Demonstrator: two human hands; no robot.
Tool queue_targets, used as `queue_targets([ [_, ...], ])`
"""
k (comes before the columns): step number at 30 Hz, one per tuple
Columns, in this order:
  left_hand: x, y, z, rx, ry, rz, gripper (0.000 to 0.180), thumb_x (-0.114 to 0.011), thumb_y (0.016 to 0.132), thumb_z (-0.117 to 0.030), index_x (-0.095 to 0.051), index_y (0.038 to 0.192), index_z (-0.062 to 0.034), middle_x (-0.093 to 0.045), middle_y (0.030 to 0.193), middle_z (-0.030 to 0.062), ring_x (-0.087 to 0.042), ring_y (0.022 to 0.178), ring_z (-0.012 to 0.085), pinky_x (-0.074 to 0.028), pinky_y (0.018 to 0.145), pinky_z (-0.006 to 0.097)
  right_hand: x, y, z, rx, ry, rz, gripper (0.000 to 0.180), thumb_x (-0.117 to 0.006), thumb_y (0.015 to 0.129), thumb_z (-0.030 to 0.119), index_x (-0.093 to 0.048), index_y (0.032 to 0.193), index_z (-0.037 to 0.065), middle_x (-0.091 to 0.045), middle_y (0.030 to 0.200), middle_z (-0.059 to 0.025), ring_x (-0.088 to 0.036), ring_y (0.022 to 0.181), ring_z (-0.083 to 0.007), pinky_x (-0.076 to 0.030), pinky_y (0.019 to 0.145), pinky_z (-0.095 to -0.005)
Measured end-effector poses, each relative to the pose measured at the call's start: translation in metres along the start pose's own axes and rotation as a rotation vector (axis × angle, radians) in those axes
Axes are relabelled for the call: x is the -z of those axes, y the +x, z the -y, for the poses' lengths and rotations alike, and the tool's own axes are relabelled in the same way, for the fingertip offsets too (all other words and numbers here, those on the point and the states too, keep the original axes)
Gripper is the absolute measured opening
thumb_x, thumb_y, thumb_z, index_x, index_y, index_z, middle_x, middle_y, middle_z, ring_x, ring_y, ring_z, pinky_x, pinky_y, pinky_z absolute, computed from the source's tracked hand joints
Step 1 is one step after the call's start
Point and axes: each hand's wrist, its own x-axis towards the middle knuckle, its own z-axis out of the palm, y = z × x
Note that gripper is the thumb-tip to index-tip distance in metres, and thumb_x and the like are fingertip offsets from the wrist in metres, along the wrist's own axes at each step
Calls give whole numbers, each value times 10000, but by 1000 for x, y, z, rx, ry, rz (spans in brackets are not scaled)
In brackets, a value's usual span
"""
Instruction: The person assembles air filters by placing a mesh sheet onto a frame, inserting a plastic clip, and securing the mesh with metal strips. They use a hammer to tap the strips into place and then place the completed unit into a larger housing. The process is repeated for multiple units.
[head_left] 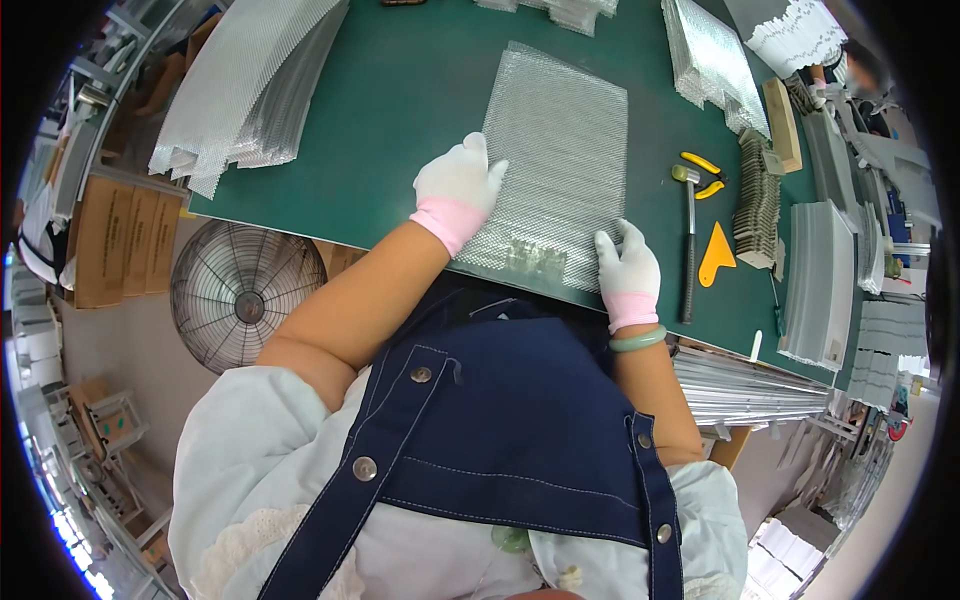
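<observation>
A silvery expanded-mesh sheet lies on the green table in front of me, perhaps more than one layer thick. My left hand, in a white glove with a pink cuff, grips its left edge, thumb over the mesh and fingers along the outer side. At the lower right edge my right hand, gloved the same way, holds the sheet between thumb and fingers. Some fingertips of both hands are hidden. A greyish patch shows through the mesh near its front edge.
Mesh stacks stand on the table at far left and far right. Right of my right hand lie a hammer, yellow-handled pliers, a yellow scraper and a row of metal pieces. A floor fan stands left.
</observation>
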Motion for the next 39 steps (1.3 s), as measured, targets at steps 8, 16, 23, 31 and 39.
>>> queue_targets([
  [8, 1, 5, -1, -271, 286, -212, 498, -615, 922, -322, -528, 1346, -76, -595, 1277, 172, -592, 1159, 364, -463, 949, 510, -1, -3, 1, 327, -362, -252, 559, -624, 922, 358, -524, 1372, 40, -610, 1256, -205, -614, 1120, -358, -476, 955, -483],
  [16, 15, 27, -3, -394, 407, 101, 455, -559, 927, -300, -571, 1330, -89, -564, 1385, 133, -470, 1329, 347, -228, 1174, 571, 29, 29, -9, 632, -550, 76, 578, -589, 921, 405, -541, 1382, 59, -560, 1400, -149, -504, 1313, -306, -255, 1129, -603],
  [23, 3, 55, -10, -576, 193, 7, 292, -597, 811, -234, -679, 911, 29, -559, 1296, 302, -485, 1259, 433, -230, 1174, 566, 109, 194, 23, 282, 12, 532, 438, -573, 929, 440, -720, 1065, 52, -713, 1014, -207, -660, 989, -393, -515, 899, -401],
  [31, 11, 65, -15, -622, 189, 60, 274, -631, 729, -220, -658, 838, 31, -609, 1194, 309, -540, 1172, 412, -243, 1152, 603, 123, 382, -15, -318, -430, -154, 855, -759, 746, 566, -557, 1382, 31, -613, 1329, -227, -574, 1269, -350, -448, 1067, -413],
  [39, 34, 93, -7, -666, 310, 336, 433, -724, 746, -416, -724, 980, -52, -673, 1137, 114, -580, 1138, 298, -197, 1191, 599, 205, 357, -31, 61, -68, -828, 848, -806, 770, 467, -510, 1358, -67, -645, 1250, -247, -630, 1163, -390, -485, 1004, -418],
])
